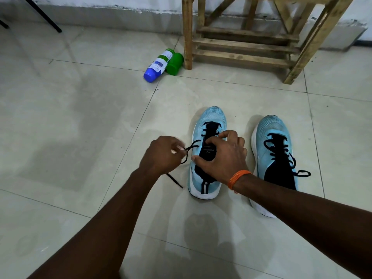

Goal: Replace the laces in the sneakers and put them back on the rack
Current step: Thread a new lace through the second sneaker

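While left hand (163, 154) pinches lace (191, 146), sneaker (211, 117) toe-away

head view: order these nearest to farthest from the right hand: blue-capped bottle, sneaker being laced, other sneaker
1. sneaker being laced, gripped by the right hand.
2. other sneaker, just to its right.
3. blue-capped bottle, far ahead on the left.

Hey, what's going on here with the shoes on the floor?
A person is lacing a pair of light blue sneakers on the tiled floor. The left hand pinches a black lace coming from the side of the sneaker, while the right hand grips that shoe's top. The other sneaker stands to its right with a lace loosely threaded. Neither is on the wooden rack yet.
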